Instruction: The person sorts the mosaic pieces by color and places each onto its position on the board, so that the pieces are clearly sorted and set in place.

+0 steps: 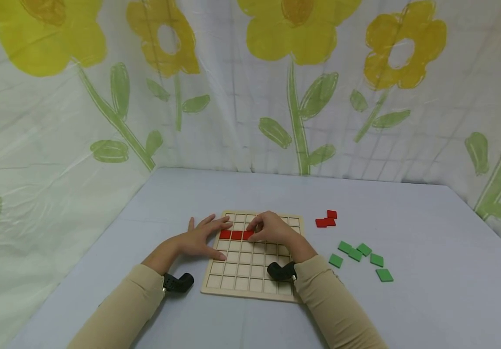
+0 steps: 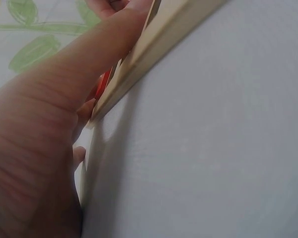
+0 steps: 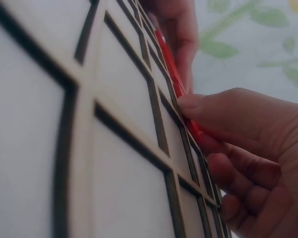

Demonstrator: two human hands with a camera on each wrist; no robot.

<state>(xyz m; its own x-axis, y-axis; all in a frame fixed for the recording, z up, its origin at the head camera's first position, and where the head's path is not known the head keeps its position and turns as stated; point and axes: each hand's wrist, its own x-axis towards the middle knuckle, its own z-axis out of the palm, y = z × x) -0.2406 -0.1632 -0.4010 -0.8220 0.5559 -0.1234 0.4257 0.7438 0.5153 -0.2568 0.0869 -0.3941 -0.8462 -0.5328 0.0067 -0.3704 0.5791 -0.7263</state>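
A wooden grid board (image 1: 227,281) lies on the table, with red square tiles (image 1: 236,235) side by side in one row from its left edge. My right hand (image 1: 276,230) reaches over the board and pinches the third red tile (image 1: 248,235) at that row's right end. In the right wrist view, thumb and forefinger meet at a red tile (image 3: 192,130) against the grid. My left hand (image 1: 198,240) rests at the board's left edge, fingers spread, the thumb on the frame. Its fingertips are near the first red tile. My right hand and forearm hide part of the grid.
To the right of the board, several loose red tiles (image 1: 330,222) lie together. Nearer me and further right are several green tiles (image 1: 355,254). A flower-patterned curtain (image 1: 233,121) hangs behind and beside the white table (image 1: 429,232).
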